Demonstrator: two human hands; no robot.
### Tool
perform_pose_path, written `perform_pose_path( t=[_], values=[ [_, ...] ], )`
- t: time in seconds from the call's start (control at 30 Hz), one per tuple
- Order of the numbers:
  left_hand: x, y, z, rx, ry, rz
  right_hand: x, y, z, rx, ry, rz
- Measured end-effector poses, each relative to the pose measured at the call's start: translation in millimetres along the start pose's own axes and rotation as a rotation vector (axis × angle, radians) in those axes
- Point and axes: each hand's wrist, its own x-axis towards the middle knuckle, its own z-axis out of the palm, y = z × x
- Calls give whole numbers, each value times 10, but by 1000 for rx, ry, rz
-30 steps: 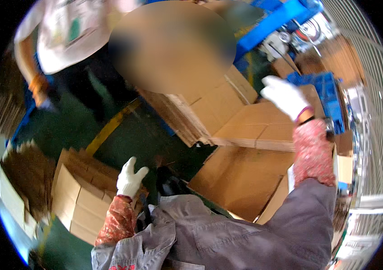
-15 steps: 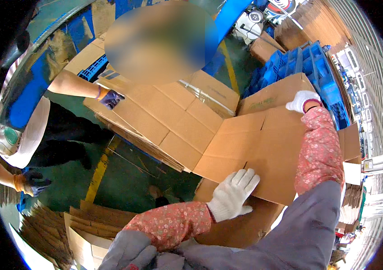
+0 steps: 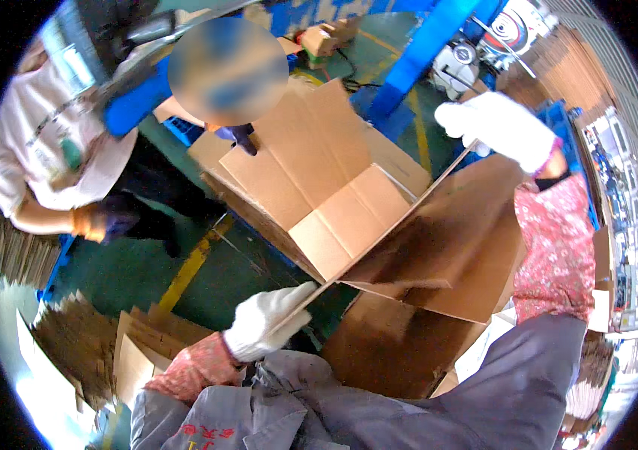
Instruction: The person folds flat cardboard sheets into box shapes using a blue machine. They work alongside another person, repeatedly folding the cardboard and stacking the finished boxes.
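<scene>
Both my hands wear white knit gloves. My left hand (image 3: 270, 319) is closed round the near left edge of a brown cardboard sheet (image 3: 367, 253), which is tilted up and seen nearly edge-on. At its far right end my right hand (image 3: 499, 131) grips the top edge, thumb below. Beyond it, a flattened cardboard box (image 3: 281, 165) with fold creases lies on a stack. A co-worker's dark-gloved hand (image 3: 238, 139) rests on that box. On my side of the raised sheet are shaded brown cardboard panels (image 3: 439, 232), with more cardboard (image 3: 386, 345) lower down.
The co-worker (image 3: 56, 142) stands at the left. Stacks of cardboard (image 3: 79, 345) stand at the lower left. A blue post (image 3: 424, 56) rises at the back, near machinery (image 3: 457, 67). Blue pallets (image 3: 559, 124) are at the right. Yellow lines (image 3: 191, 266) mark the green floor.
My hands have gone from lying on the flat cardboard to gripping a sheet's edge and tilting it up. My left hand moved left, my right hand up. The co-worker straightened and shifted.
</scene>
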Motion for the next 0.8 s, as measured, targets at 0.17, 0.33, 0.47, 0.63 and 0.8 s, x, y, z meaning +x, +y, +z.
perform_pose_path(
  t=[0.17, 0.33, 0.47, 0.63, 0.8],
  values=[
    [-1307, 71, -208, 195, 351, 26, -529, -559, 110, 316, -189, -755],
    [-2085, 328, -545, 96, 699, -47, -790, -806, 655, 658, -124, -420],
    [-2234, 181, -634, -792, 1012, -302, -528, -1005, 877, 671, 261, -249],
    [-1490, 500, -1131, -1204, 1131, -242, 387, -699, 1050, 886, 246, -288],
    [-1349, 627, -1378, -1399, 1141, -353, 791, -967, 1226, 878, 153, -276]
  ],
)
